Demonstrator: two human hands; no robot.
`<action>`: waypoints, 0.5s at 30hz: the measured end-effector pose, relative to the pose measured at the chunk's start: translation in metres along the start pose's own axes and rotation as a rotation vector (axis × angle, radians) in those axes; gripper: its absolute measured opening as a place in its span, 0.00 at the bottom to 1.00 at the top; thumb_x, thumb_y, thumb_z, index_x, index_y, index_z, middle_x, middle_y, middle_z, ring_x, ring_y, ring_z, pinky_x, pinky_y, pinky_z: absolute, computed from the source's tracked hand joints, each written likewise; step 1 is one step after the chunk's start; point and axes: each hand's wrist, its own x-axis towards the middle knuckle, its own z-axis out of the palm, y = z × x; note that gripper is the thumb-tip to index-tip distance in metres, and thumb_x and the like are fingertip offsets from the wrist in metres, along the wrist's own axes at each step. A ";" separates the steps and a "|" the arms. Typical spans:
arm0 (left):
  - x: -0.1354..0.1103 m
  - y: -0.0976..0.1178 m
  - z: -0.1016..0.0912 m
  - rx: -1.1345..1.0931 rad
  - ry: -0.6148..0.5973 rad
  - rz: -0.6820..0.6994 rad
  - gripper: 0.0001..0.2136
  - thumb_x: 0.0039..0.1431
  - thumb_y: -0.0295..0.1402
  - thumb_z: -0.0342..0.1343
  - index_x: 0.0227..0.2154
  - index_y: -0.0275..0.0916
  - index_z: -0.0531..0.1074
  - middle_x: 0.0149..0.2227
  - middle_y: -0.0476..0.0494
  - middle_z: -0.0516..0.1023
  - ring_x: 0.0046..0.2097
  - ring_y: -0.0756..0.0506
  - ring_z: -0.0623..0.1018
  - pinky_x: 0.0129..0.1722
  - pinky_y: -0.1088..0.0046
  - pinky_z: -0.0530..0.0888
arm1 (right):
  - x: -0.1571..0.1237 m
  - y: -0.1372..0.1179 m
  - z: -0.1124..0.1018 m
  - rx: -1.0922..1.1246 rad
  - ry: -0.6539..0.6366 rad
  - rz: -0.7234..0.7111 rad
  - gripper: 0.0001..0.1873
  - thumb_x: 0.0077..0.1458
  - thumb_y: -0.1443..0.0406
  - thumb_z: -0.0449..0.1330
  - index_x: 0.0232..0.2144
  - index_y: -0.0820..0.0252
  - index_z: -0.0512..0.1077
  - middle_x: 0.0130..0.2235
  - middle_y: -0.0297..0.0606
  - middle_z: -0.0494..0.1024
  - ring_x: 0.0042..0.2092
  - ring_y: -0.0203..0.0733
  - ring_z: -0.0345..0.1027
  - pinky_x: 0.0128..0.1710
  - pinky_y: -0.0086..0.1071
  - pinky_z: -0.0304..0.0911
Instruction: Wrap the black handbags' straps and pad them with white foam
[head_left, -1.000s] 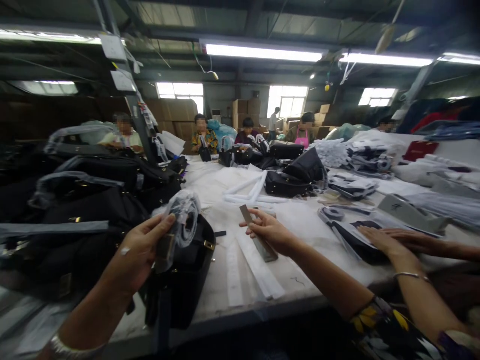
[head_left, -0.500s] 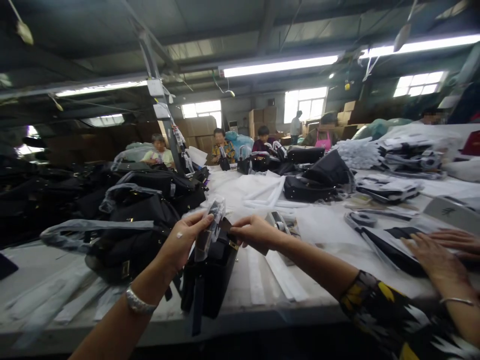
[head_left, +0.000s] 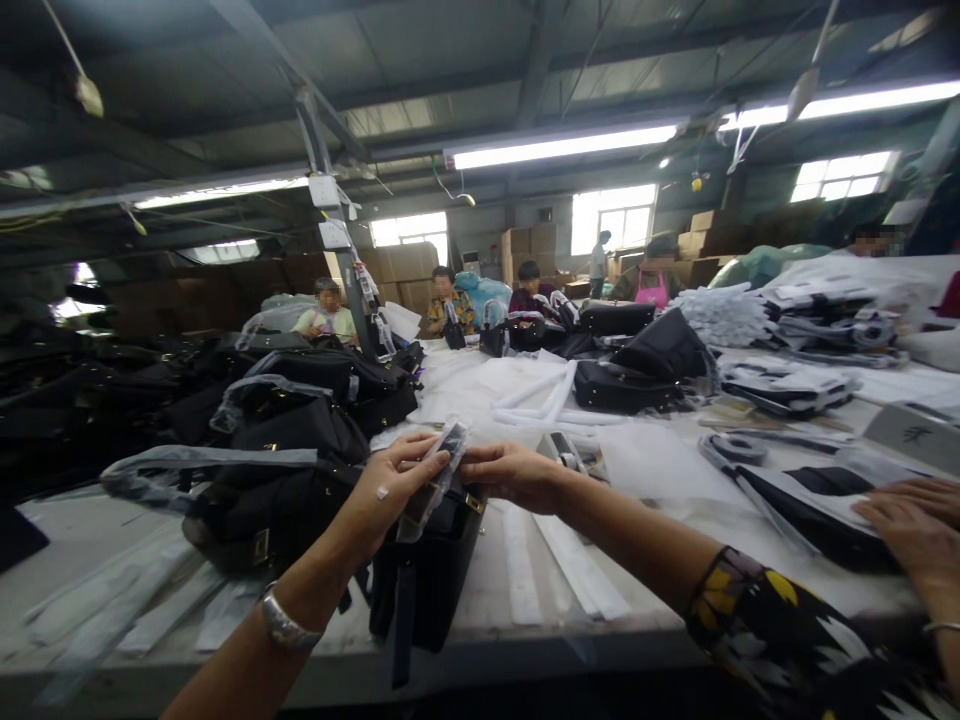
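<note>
My left hand (head_left: 390,490) is closed on the plastic-wrapped handle (head_left: 439,485) of a black handbag, thumb on top. Below it the black handbag (head_left: 420,580) stands near the table's front edge, a dark strap hanging down its front and a gold-coloured buckle (head_left: 474,503) at its upper right. From the right, my right hand (head_left: 510,472) reaches in with thumb and fingers pinched together against the handle's edge. Its fingertips are partly hidden, so what lies between them is unclear.
More black handbags (head_left: 277,500) with wrapped handles are heaped on the left. White strips (head_left: 577,565) lie on the table (head_left: 495,632). A co-worker's hands (head_left: 911,520) rest on a black and white item at right. Several people sit across the table.
My right hand has moved closer to my left, against the wrapped handle; the dark piece it held is no longer visible there. The co-worker's hands have shifted right.
</note>
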 end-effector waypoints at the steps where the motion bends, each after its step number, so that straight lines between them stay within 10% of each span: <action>1: -0.001 0.000 0.001 0.013 0.012 0.006 0.17 0.53 0.43 0.65 0.43 0.41 0.81 0.57 0.40 0.74 0.58 0.38 0.73 0.52 0.70 0.73 | 0.000 0.001 0.003 0.009 0.058 0.001 0.20 0.43 0.61 0.74 0.40 0.61 0.81 0.39 0.39 0.82 0.39 0.37 0.73 0.39 0.28 0.62; 10: -0.001 -0.007 0.001 0.293 0.149 0.204 0.16 0.56 0.42 0.62 0.44 0.42 0.81 0.57 0.38 0.72 0.59 0.36 0.71 0.57 0.63 0.71 | -0.012 -0.005 0.031 0.134 0.249 -0.015 0.19 0.47 0.57 0.67 0.42 0.57 0.80 0.50 0.37 0.80 0.57 0.47 0.66 0.54 0.36 0.57; 15: -0.004 -0.015 0.008 0.364 0.236 0.259 0.15 0.58 0.41 0.61 0.46 0.45 0.80 0.61 0.42 0.69 0.59 0.38 0.71 0.57 0.66 0.70 | -0.009 0.002 0.047 0.121 0.276 -0.130 0.21 0.49 0.53 0.70 0.42 0.57 0.80 0.41 0.37 0.82 0.48 0.43 0.72 0.49 0.33 0.62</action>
